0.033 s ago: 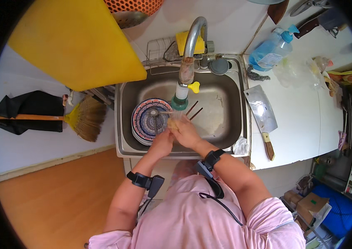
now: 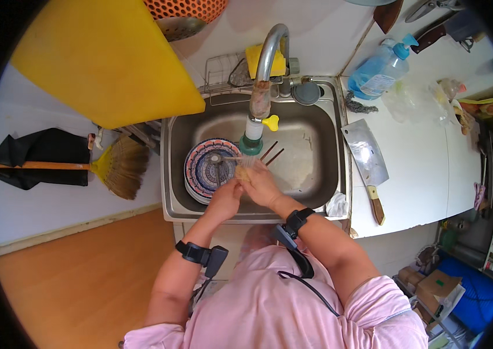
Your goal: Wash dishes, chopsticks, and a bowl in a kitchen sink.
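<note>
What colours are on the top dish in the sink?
The top dish is patterned blue and white with a reddish-pink band, seen best in the head view.

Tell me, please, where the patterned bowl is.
In the head view, the patterned bowl sits in the left half of the sink, just beyond the left hand.

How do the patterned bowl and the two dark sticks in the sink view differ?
Shape: the patterned bowl is round and wide; the two dark sticks are thin and straight.
Colour: the bowl has blue, white and coral patterning; the sticks look plain dark brown.
Position: the bowl sits toward the sink's left side; the sticks slant outward beyond the right hand.
Both appear within the sink's outline.
</note>
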A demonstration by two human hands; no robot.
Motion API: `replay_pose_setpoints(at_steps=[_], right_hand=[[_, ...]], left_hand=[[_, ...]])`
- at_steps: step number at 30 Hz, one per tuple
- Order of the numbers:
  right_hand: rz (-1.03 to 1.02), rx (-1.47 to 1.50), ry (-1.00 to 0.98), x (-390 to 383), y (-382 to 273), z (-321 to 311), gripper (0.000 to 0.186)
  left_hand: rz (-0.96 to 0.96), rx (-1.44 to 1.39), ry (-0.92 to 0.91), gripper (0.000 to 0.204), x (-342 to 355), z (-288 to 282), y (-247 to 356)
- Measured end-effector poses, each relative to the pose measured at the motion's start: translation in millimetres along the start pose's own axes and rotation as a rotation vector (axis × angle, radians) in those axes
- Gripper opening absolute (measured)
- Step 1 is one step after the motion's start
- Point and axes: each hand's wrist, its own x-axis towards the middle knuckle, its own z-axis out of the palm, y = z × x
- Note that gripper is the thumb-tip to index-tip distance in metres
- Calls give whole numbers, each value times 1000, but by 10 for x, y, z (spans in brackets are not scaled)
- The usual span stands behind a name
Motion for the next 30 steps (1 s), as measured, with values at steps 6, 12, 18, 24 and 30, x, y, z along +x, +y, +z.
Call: replay_pose_setpoints(at_steps=[6,12,18,24,30], right_hand=[[-28,-106,28,149,320,-185,19],[0,-53,36,185,590,-373,16],[373,20,-32,111,816,-349,16],[1104,1537,213,78,231,-158,23],[1097,1983,95,-79,79,205,24]], left_hand=[[-48,-83,-63,19,-225,-306,112],[-57,-112,-59,17,-406,-453,123],[-31,-138,-63,17,-397,-427,-38],[-207,-427,112,20,-79,116,-149],[38,132,237,16,64,328,112]])
